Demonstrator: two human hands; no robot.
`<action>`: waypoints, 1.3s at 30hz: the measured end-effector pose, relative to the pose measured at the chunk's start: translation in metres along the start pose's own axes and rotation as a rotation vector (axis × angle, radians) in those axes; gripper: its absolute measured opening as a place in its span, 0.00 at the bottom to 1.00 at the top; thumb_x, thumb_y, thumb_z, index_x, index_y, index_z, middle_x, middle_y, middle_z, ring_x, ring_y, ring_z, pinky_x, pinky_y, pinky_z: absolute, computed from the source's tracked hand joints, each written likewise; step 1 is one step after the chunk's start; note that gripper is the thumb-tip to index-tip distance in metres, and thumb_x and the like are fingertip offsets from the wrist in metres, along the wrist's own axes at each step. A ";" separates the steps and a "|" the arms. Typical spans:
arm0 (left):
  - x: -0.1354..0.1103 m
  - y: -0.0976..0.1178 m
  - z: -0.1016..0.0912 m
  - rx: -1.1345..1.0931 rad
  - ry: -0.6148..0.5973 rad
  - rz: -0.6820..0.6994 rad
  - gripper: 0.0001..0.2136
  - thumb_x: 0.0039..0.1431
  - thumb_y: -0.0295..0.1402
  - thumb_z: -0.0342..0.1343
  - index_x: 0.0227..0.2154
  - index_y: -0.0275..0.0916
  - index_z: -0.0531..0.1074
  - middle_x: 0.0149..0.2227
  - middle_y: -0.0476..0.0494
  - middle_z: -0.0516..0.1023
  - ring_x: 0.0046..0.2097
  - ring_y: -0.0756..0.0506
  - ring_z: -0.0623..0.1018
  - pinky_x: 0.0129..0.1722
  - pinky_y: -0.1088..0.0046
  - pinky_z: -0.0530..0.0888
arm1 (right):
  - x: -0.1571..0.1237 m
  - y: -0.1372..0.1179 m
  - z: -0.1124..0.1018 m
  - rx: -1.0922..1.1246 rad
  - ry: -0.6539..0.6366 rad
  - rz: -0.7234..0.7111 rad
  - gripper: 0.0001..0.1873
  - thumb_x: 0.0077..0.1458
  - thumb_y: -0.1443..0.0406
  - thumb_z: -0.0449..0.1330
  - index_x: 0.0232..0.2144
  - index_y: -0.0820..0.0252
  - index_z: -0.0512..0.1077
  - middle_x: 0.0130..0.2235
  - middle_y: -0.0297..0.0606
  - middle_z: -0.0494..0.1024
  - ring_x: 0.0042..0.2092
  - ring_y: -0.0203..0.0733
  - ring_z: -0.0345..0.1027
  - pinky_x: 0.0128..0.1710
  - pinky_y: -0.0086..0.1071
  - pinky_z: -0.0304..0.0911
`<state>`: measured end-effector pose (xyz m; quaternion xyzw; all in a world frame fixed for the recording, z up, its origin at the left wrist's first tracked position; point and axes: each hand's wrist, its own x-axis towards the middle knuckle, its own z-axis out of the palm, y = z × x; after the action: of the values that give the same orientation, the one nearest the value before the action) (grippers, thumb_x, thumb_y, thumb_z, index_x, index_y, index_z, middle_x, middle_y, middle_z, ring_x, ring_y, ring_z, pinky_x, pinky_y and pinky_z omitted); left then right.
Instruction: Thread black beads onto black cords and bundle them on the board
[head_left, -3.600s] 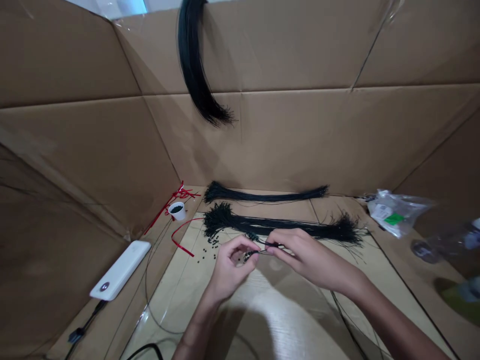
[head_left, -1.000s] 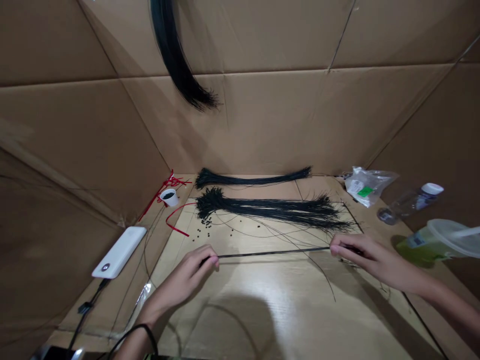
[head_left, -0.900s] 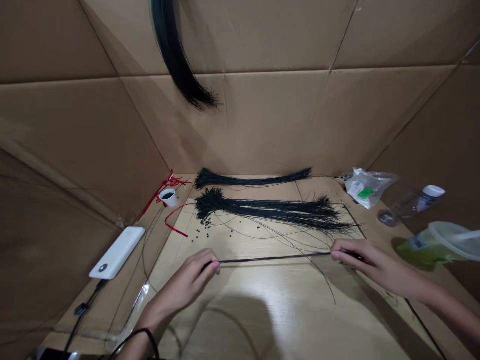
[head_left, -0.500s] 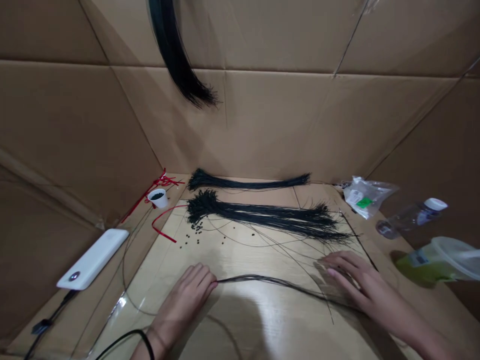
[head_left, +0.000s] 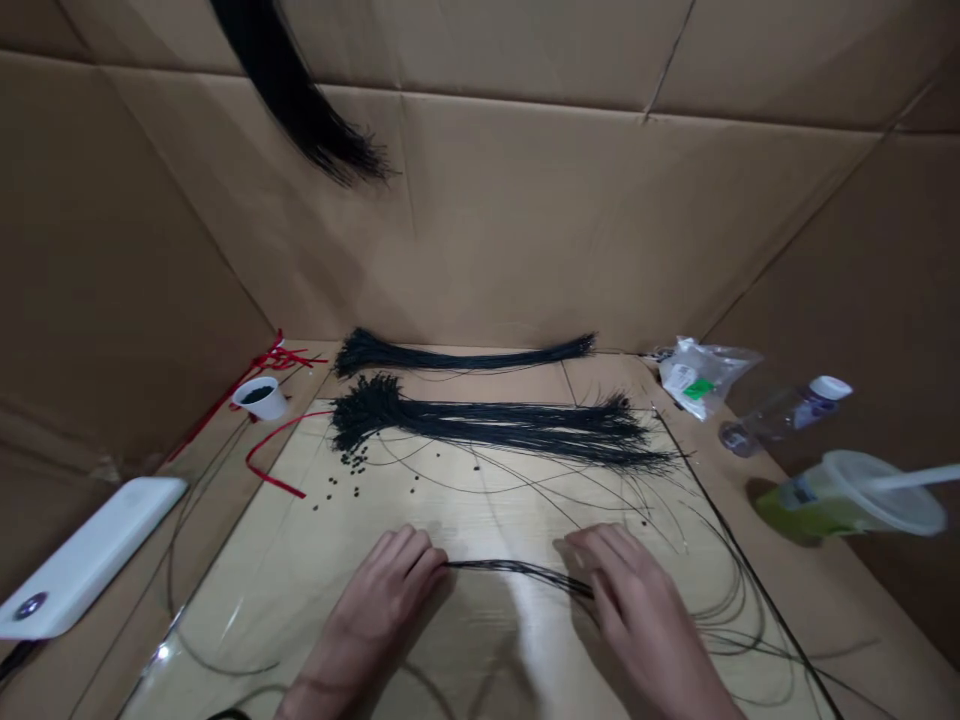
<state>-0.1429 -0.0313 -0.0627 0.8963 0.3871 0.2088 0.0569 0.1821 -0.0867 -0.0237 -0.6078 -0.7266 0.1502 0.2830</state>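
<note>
My left hand (head_left: 390,585) is closed in a pinch around one end of a small bundle of thin black strands (head_left: 517,567). The bundle runs low over the tabletop to my right hand (head_left: 630,595), which is curled over it; the thumb and palm side are mostly hidden. Loose strand ends (head_left: 739,640) trail out to the right past that hand. Beyond both hands lies a large pile of black strands (head_left: 510,425), with small dark knobs massed at its left end. Behind it is another, slimmer bundle of strands (head_left: 465,360).
Small black beads (head_left: 356,490) lie scattered left of centre. At the left are a white cup (head_left: 261,400) of dark bits, red ribbon (head_left: 274,480) and a white power bank (head_left: 97,555). A plastic bag (head_left: 705,375), bottle (head_left: 787,415) and lidded drink cup (head_left: 832,500) stand right.
My right hand has moved left, nearer my left hand, and curled over the strands. The left hand keeps its pinch. The view has shifted slightly to the right.
</note>
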 end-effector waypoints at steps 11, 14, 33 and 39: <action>0.042 -0.005 0.002 0.025 0.042 0.125 0.07 0.76 0.30 0.51 0.41 0.41 0.73 0.36 0.47 0.75 0.38 0.43 0.70 0.40 0.65 0.64 | 0.032 -0.051 0.049 0.295 0.064 0.012 0.05 0.72 0.65 0.56 0.45 0.54 0.72 0.43 0.40 0.77 0.47 0.48 0.71 0.46 0.38 0.66; 0.041 -0.005 0.002 0.035 0.077 0.146 0.08 0.77 0.31 0.51 0.41 0.40 0.73 0.36 0.47 0.76 0.38 0.43 0.70 0.41 0.65 0.64 | 0.049 -0.049 0.066 0.225 0.035 0.013 0.04 0.72 0.66 0.56 0.44 0.55 0.72 0.42 0.39 0.78 0.46 0.49 0.70 0.47 0.39 0.65; 0.013 0.013 -0.017 -0.097 0.169 -0.298 0.22 0.68 0.37 0.62 0.62 0.43 0.68 0.61 0.35 0.71 0.64 0.34 0.68 0.64 0.51 0.68 | 0.068 -0.027 0.085 0.410 -0.022 0.132 0.10 0.75 0.58 0.47 0.40 0.53 0.62 0.36 0.36 0.75 0.36 0.45 0.71 0.39 0.36 0.63; 0.000 0.026 -0.015 -0.137 0.308 -0.527 0.05 0.69 0.35 0.57 0.44 0.42 0.71 0.42 0.41 0.76 0.48 0.38 0.74 0.48 0.58 0.73 | 0.064 -0.044 0.081 0.605 -0.074 0.228 0.16 0.72 0.51 0.54 0.49 0.56 0.70 0.28 0.27 0.66 0.29 0.41 0.63 0.31 0.31 0.60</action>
<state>-0.1322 -0.0503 -0.0428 0.7169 0.5953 0.3459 0.1098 0.0921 -0.0244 -0.0489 -0.5678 -0.5861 0.4120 0.4054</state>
